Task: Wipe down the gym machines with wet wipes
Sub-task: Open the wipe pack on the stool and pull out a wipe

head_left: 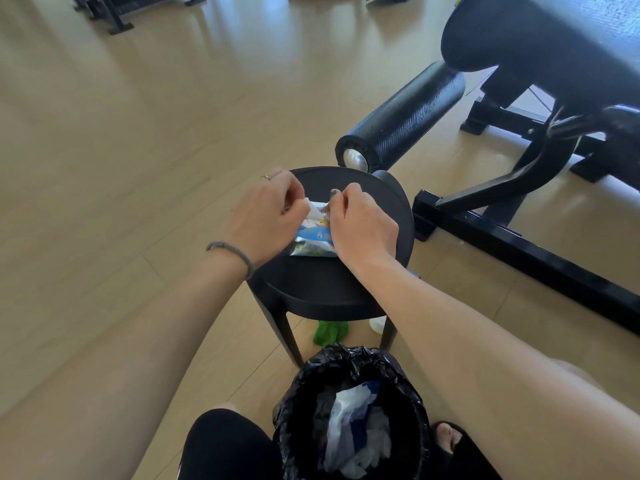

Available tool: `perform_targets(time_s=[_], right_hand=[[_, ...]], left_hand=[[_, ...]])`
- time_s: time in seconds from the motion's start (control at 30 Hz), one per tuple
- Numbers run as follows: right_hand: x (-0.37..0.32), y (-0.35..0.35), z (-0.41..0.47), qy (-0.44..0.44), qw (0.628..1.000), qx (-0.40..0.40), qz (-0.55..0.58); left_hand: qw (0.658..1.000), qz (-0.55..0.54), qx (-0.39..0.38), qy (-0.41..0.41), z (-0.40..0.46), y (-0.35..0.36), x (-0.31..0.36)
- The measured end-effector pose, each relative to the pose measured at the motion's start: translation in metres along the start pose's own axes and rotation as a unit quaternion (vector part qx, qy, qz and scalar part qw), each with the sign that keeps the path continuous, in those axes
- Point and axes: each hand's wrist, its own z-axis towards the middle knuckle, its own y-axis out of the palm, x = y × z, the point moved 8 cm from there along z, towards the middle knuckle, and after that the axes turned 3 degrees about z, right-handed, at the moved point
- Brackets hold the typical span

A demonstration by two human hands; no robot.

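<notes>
Nearest, a lined bin holds crumpled used wipes; beyond it, on the black stool, lies the wipe pack. The left hand pinches a white wipe at the pack's opening while the right hand has its fingers curled on the pack. This looks like fetching a fresh wipe; next, pull it free and carry it to the padded bench behind.
</notes>
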Motion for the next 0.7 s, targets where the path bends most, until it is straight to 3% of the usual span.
perform_targets(time_s=[0.1,0.23,0.37,0.43,0.5,0.6,0.7], right_hand=[[0.0,0.0,0.0,0.001,1.0,0.002,0.003],[0.001,-0.001,-0.001,0.0,1.0,0.005,0.005],[0.001,-0.001,0.0,-0.001,1.0,0.003,0.005],[0.001,-0.001,0.0,-0.001,1.0,0.001,0.003],[0.001,-0.001,0.0,-0.003,1.0,0.001,-0.001],[0.0,-0.001,0.001,0.0,1.0,0.005,-0.008],[0.0,0.001,0.0,0.002,1.0,0.003,-0.004]], left_hand=[[1.0,-0.002,-0.028,0.013,-0.002,0.0,0.0],[0.991,0.079,-0.081,0.068,0.004,0.004,0.011],[0.987,0.121,-0.091,0.045,0.009,0.011,0.013],[0.996,0.062,-0.063,0.023,0.009,0.006,0.013],[0.996,-0.073,-0.032,-0.047,0.009,-0.003,0.002],[0.94,-0.297,-0.004,-0.171,0.005,-0.009,-0.021],[0.892,-0.397,0.024,-0.216,0.001,-0.007,-0.029]])
